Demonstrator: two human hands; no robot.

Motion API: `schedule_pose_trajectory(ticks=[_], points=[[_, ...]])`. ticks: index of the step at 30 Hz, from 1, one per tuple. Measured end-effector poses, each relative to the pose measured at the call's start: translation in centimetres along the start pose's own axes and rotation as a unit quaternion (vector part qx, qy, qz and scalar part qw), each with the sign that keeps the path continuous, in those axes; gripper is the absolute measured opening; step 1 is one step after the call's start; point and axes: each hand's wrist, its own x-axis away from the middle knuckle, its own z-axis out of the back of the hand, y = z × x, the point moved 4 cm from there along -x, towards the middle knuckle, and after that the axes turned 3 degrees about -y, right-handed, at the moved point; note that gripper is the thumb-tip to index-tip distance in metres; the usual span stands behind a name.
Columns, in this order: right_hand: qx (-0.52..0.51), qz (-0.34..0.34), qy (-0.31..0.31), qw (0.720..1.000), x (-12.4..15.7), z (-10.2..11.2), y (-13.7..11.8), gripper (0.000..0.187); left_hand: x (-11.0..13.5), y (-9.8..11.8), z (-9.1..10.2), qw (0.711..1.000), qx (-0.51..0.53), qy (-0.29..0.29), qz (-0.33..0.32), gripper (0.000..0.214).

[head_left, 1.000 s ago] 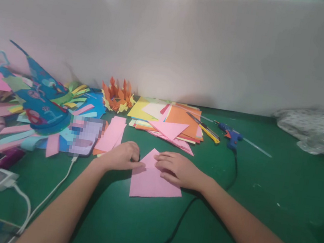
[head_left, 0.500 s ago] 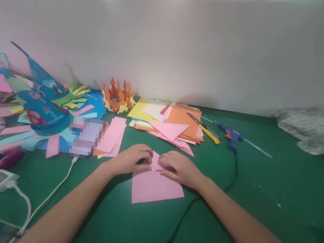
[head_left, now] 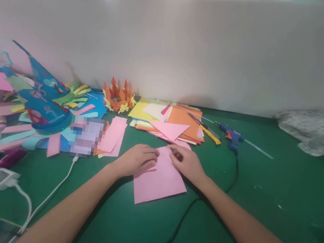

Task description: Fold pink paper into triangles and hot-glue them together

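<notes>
One pink sheet, left hand pressing, right hand pinching far corner

Pink paper now flat; R hand at far corner.

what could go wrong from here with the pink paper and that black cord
1. The pink paper sheet lies loose on the green table, pinned only near its far edge by the left hand and the right hand. It might slide and skew.
2. The black cord of the blue glue gun passes close by the right forearm, so an arm sweep could snag it and drag the gun.
</notes>
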Motion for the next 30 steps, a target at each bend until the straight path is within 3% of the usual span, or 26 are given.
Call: schedule_pose_trajectory(ticks=[5,15,24,30], points=[[0.035,-0.010,-0.003,0.999,-0.1,0.0,0.2,0.024,-0.2,0.3,0.2,1.000,0.003,-0.009,0.001,0.021],[0.105,0.212,-0.023,0.971,-0.2,0.0,-1.4,0.021,0.2,-0.2,-0.5,1.000,0.020,0.008,0.014,0.024],[0.168,0.301,-0.075,0.936,0.3,-0.3,-0.8,0.029,0.2,0.0,-0.5,0.999,0.008,0.035,0.013,0.023],[0.174,0.329,-0.064,0.926,0.4,-0.2,-0.8,0.025,0.3,-0.5,-1.0,0.999,0.021,0.042,0.013,0.023]])
